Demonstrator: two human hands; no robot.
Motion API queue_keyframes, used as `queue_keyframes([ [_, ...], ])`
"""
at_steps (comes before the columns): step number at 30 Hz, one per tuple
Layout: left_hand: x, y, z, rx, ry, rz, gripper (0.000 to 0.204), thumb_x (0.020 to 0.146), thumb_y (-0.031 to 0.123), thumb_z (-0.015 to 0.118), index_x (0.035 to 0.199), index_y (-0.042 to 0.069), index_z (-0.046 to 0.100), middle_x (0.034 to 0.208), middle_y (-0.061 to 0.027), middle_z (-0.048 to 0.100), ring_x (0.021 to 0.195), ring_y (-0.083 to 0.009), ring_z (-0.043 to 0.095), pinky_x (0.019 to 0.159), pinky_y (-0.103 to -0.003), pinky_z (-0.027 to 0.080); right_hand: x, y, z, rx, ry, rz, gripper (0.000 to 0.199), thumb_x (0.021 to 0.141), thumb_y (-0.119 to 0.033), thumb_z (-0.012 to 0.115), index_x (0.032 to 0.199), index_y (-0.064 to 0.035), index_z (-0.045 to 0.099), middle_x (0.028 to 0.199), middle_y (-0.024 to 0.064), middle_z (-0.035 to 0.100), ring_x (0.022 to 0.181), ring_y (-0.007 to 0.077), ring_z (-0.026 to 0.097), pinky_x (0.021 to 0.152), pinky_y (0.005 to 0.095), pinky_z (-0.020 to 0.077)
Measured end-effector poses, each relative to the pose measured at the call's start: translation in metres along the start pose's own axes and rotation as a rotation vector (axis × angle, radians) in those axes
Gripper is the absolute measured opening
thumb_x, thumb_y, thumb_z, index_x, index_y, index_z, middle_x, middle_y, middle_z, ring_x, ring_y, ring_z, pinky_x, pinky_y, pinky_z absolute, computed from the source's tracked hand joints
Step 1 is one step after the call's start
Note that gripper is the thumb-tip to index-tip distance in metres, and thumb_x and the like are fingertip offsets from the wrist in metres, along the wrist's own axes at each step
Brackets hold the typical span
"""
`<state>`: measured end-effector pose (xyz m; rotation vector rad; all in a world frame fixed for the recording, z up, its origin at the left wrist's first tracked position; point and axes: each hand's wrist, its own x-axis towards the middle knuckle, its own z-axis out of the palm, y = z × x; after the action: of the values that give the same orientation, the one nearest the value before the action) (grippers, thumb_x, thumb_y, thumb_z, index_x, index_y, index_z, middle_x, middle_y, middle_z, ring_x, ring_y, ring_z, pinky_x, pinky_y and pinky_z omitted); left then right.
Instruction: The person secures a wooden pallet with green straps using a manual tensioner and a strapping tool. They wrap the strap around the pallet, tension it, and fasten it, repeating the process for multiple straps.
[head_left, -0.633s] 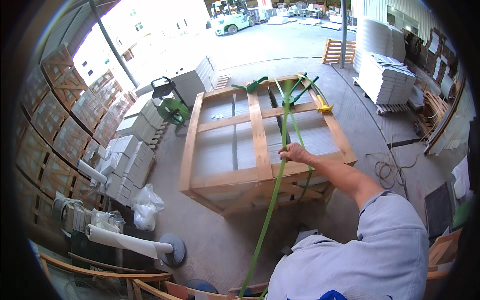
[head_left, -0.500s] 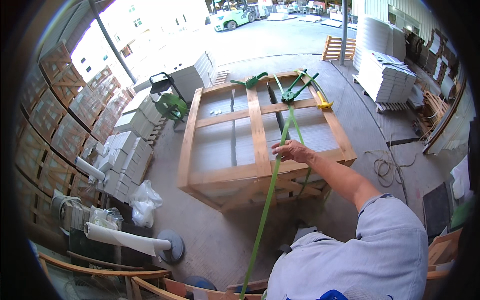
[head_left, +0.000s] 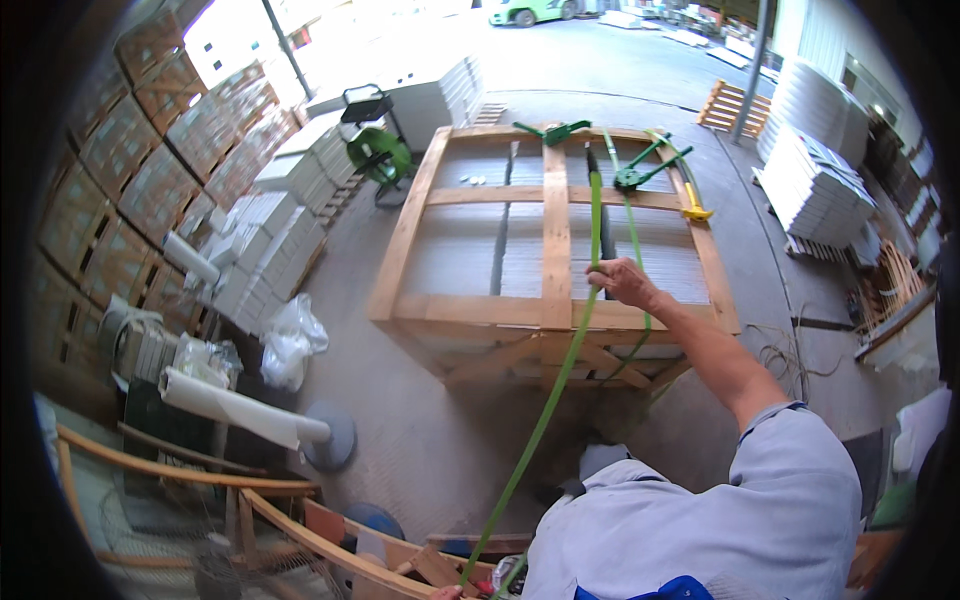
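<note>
A bright green packing strap runs up from the lower edge, its upper end standing above a wooden crate. My right hand pinches it over the crate's near side. Only a sliver of my left hand shows at the bottom edge, closed at the strap's lower part; most of it is out of view. Another green strap passes over the crate's top and down its near side. On the crate lie a green long-handled strapping tool, a dark green hand tool and a yellow-ended tool.
A green strap reel on a cart stands left of the crate. Stacked white boxes and crated goods line the left. A plastic film roll lies nearer. Stacked white panels stand right; loose cord lies on the floor.
The view has shifted, so the crate sits higher and farther right. The strap's upper end now stands loose above the crate, still in my right hand. My left hand has come into view.
</note>
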<state>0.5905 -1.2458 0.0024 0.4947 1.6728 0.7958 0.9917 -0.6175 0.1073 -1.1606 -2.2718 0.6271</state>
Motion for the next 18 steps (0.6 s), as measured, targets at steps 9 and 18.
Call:
queue_keyframes([
  [9,0.031,-0.046,0.035,0.005,0.092,-0.307,0.031,0.093,0.027,0.053,0.074,0.005,0.064,0.055,0.0013,0.049,0.045,-0.0071,0.041,0.043,-0.025,0.030,0.038,0.015,0.039,0.730,-0.162,0.477,0.027,0.093,-0.027,0.058,0.106,-0.0047,0.064,0.091,0.0069,0.070,0.075,0.0126,0.068,0.055,0.0246,0.0495],
  [18,-0.007,-0.043,0.221,-0.432,0.444,-0.386,0.033,0.097,0.029,0.049,0.076,0.005,0.059,0.051,0.0008,0.044,0.043,-0.0086,0.041,0.041,-0.025,0.032,0.083,-0.048,0.165,0.883,-0.514,0.372,0.028,0.095,-0.030,0.056,0.105,-0.0060,0.065,0.097,0.0041,0.067,0.077,0.0099,0.062,0.062,0.0213,0.0466],
])
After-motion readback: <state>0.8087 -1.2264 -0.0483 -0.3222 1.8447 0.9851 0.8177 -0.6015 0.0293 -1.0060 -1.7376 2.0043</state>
